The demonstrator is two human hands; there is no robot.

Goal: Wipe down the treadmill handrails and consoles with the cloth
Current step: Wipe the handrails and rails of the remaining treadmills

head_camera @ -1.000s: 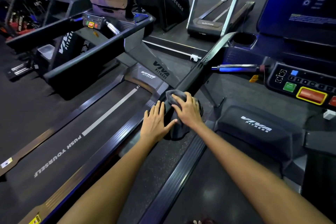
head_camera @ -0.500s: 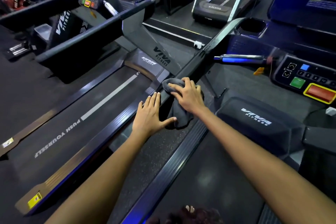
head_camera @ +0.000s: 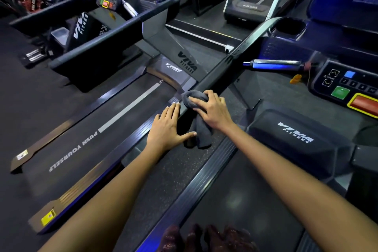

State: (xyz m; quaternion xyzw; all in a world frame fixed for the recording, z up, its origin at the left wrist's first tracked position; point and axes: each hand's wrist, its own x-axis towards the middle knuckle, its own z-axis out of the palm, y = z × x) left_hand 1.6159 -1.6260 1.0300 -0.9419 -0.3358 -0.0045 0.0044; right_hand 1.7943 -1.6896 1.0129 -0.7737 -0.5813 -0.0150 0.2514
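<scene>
A long black handrail (head_camera: 221, 69) runs from the middle of the view up to the console (head_camera: 347, 86) at the right. My right hand (head_camera: 212, 108) grips a dark grey cloth (head_camera: 201, 131) wrapped over the near end of the rail; part of the cloth hangs down below my hand. My left hand (head_camera: 168, 127) lies flat with straight fingers on the rail's near end, just left of the cloth, thumb touching the cloth's hanging part. The console shows a green button, a red stop button and a blue screen above.
A second treadmill (head_camera: 98, 135) with the words "PUSH YOURSELF" lies to the left, its own handrail (head_camera: 106, 35) and console (head_camera: 108, 0) behind. A black motor cover (head_camera: 296, 139) sits at the right. A cup holder (head_camera: 290, 26) is at the rail's far end. More machines stand beyond.
My right hand has slid the cloth a little farther up the rail, away from me. My left hand has stayed on the rail's near end. The camera has tilted downward.
</scene>
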